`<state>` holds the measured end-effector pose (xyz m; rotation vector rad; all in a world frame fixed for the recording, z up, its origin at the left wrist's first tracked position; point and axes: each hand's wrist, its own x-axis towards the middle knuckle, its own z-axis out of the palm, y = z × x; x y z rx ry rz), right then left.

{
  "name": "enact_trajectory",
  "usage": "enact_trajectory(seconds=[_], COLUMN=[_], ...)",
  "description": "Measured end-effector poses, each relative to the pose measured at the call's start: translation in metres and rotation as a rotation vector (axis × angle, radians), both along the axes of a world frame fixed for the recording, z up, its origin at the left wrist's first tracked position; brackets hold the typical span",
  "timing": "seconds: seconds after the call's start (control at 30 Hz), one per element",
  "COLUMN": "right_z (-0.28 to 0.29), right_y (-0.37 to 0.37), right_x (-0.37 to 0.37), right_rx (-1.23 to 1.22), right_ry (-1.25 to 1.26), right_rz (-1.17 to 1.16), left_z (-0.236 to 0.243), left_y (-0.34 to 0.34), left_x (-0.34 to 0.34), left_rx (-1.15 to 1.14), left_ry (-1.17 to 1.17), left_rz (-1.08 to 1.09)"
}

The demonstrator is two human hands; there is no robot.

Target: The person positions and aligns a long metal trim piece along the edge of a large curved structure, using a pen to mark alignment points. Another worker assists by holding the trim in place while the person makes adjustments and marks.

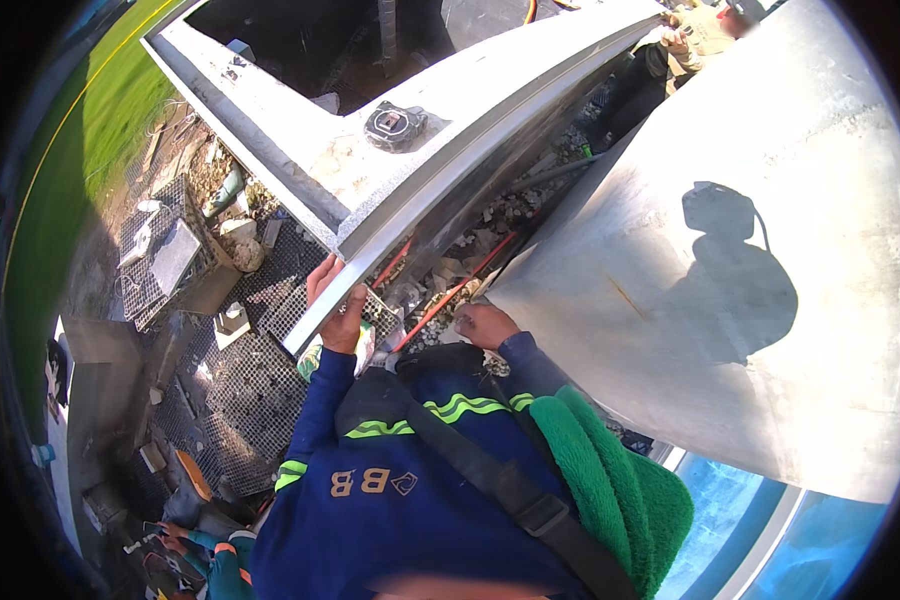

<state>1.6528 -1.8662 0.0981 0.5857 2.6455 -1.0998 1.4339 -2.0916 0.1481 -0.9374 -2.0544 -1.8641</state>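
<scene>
My left hand (338, 312) is closed around the near end of a long, pale slab (440, 195), thumb on one side and fingers on the other. The slab stands on edge, slanting away to the upper right along a white ledge. My right hand (487, 325) is curled beside the lower corner of a large grey curved panel (710, 230), above rubble; whatever its fingers hold, if anything, is hidden. Between my hands, a thin red bar (460, 290) lies in the gap over broken stone.
On the white ledge (270, 100) sits a black rounded device (395, 127). A co-worker (705, 40) is at the slab's far end; another (220, 560) is at lower left. Grating (255, 400), rubble and offcuts lie left. A green fluffy cloth (610, 480) hangs at my side.
</scene>
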Motion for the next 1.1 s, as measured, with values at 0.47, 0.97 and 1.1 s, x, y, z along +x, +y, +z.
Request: enact_trajectory(seconds=[0.47, 0.97, 1.1], right_z=[0.135, 0.177, 0.168], right_y=[0.223, 0.460, 0.506], right_x=[-0.105, -0.170, -0.176], right_rx=[-0.573, -0.605, -0.618], right_ry=[1.138, 1.475, 1.537], right_rz=[-1.095, -1.563, -1.542], left_z=[-0.002, -0.015, -0.020], left_y=[0.000, -0.017, -0.017], left_x=[0.001, -0.002, 0.001], left_rx=[0.008, -0.155, -0.133], left_ry=[-0.022, 0.022, -0.003], left_rz=[-0.014, 0.011, 0.048])
